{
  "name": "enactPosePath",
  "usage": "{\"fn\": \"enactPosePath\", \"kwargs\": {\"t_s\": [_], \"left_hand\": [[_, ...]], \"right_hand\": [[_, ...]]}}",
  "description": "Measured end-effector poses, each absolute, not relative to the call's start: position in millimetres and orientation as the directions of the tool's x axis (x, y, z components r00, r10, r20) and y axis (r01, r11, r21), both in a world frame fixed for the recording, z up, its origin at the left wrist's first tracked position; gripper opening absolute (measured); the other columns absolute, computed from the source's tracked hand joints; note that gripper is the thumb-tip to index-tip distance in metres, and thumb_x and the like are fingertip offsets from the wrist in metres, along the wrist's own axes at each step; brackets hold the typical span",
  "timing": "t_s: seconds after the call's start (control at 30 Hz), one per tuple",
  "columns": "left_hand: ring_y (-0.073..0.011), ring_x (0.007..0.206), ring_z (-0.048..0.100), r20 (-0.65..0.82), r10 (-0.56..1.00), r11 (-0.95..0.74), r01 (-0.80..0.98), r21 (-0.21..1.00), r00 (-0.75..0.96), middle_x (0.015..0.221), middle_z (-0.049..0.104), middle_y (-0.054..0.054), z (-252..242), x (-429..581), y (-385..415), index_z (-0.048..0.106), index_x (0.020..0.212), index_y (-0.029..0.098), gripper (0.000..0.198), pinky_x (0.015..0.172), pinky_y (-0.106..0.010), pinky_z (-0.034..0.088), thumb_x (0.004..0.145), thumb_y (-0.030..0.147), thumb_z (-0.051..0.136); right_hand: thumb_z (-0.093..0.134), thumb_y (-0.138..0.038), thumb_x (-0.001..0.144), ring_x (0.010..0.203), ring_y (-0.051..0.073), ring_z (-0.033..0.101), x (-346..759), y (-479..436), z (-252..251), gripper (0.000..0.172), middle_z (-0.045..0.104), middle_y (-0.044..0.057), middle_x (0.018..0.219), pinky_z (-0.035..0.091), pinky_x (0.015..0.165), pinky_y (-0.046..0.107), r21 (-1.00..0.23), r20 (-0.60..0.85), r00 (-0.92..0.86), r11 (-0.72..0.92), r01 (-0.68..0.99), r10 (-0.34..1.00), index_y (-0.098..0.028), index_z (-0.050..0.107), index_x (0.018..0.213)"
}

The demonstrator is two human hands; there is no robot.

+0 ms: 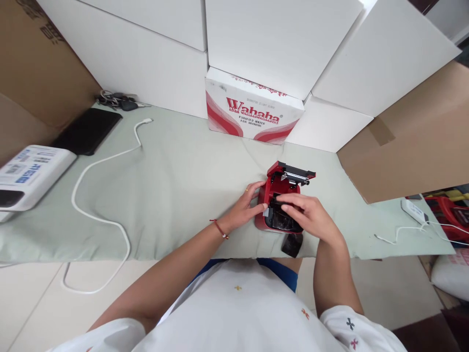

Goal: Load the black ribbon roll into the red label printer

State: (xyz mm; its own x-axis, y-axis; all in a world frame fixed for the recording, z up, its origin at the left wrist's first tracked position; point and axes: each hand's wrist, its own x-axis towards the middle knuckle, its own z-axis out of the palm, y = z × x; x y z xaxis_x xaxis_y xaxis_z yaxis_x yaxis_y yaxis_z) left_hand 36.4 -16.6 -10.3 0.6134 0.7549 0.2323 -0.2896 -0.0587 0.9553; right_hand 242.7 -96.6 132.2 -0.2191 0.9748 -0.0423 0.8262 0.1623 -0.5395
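Note:
A small red printer [261, 222] stands near the front edge of the table, its red-and-black lid [291, 172] raised to show a roller and a metal strip inside. My left hand [247, 203] grips the printer's left wall, with the thumb at the rim beside a small grey tab. From the right, my right hand [306, 212] reaches into the black interior. Its thumb and forefinger are bent close together at a dark part, and whatever lies between them is hard to make out. A small black piece [292, 245] lies just in front of the printer, at the table edge.
A Wahaha carton [252, 110] and white boxes [146, 58] line the back. Brown cardboard [410, 137] stands at the right. On the left are a white device [34, 173], a black tablet-like slab [90, 129], keys [119, 100] and a white cable [82, 178]. A power strip [414, 211] sits far right.

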Motion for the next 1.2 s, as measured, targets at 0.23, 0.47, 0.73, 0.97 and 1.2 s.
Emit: {"fn": "enactPosePath", "kwargs": {"t_s": [0.23,0.47,0.73,0.97,1.2], "left_hand": [[-0.0347,0.166,0.025,0.273,0.810,-0.211,-0.176,0.961,0.518,0.176,0.027,-0.012,0,34,-19,0.027,0.168,0.035,0.083,0.135,-0.061,0.025,0.098,0.044,0.071],[-0.0276,0.160,0.039,0.372,0.801,-0.354,-0.129,0.926,0.469,0.169,0.047,-0.012,59,56,17,0.047,0.159,0.025,0.058,0.136,-0.048,0.025,0.107,0.048,0.053],[-0.0262,0.119,0.074,0.502,0.662,-0.508,-0.160,0.846,0.557,0.120,0.081,-0.010,60,52,17,0.078,0.116,0.021,0.043,0.112,-0.046,0.054,0.110,0.048,0.045],[-0.0272,0.144,0.063,0.590,0.506,-0.689,-0.117,0.715,0.629,0.140,0.076,-0.005,23,28,-6,0.075,0.135,0.031,0.042,0.124,-0.052,0.040,0.112,0.038,0.040],[-0.0278,0.141,0.064,0.616,0.503,-0.713,-0.112,0.692,0.607,0.138,0.077,-0.005,19,30,-6,0.073,0.136,0.032,0.036,0.126,-0.053,0.038,0.108,0.032,0.050]], "right_hand": [[0.064,-0.026,0.105,0.112,0.020,0.080,221,-176,114,0.037,0.066,0.007,0.153,0.068,0.080,0.028,-0.416,0.143,-0.245,0.283,0.864,0.959,-0.026,0.069,0.142],[0.055,0.004,0.099,0.123,0.017,0.075,214,-195,63,0.073,0.071,0.008,0.146,0.065,0.097,0.026,-0.345,0.507,-0.158,0.367,0.864,0.848,-0.034,0.052,0.161],[0.054,0.001,0.099,0.119,0.020,0.077,216,-192,60,0.068,0.073,0.010,0.141,0.068,0.093,0.030,-0.400,0.541,-0.134,0.394,0.828,0.830,-0.032,0.057,0.158],[0.052,0.001,0.099,0.114,0.020,0.079,218,-191,56,0.064,0.074,0.012,0.139,0.069,0.078,0.027,-0.401,0.551,-0.142,0.411,0.819,0.822,-0.029,0.060,0.156],[0.054,0.004,0.096,0.118,0.021,0.078,220,-188,51,0.069,0.073,0.013,0.141,0.068,0.084,0.028,-0.428,0.560,-0.138,0.428,0.796,0.817,-0.028,0.059,0.156]]}}
